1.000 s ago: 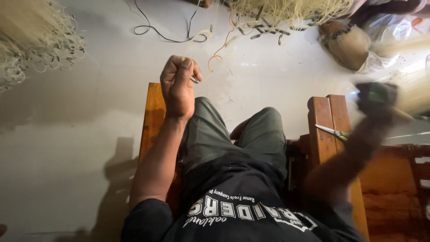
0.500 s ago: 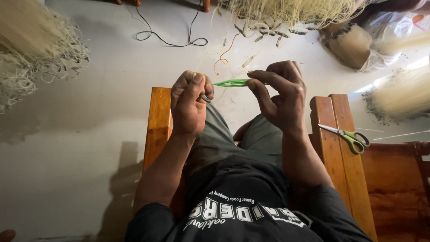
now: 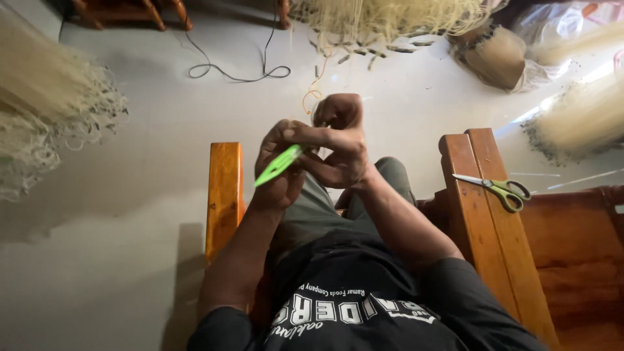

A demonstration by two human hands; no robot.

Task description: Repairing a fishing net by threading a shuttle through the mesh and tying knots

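The green needle (image 3: 279,164) lies slantwise in front of the chest, its long axis running from lower left up to the right, tip pointing down-left. The right hand (image 3: 338,146) pinches its upper end; the left hand (image 3: 276,166) curls shut behind it. Wooden armrests (image 3: 224,195) flank both elbows closely. Scissors (image 3: 497,188) rest on the right armrest, well apart. Bare floor (image 3: 130,195) lies beyond the left armrest, with a heap of netting (image 3: 45,123) further left

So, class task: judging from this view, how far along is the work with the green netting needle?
Done: the scissors lie set down on the wooden armrest. In hand: both hands, left hand and right hand, meet on the green needle. Left: heaps of pale netting lie untouched on the floor.
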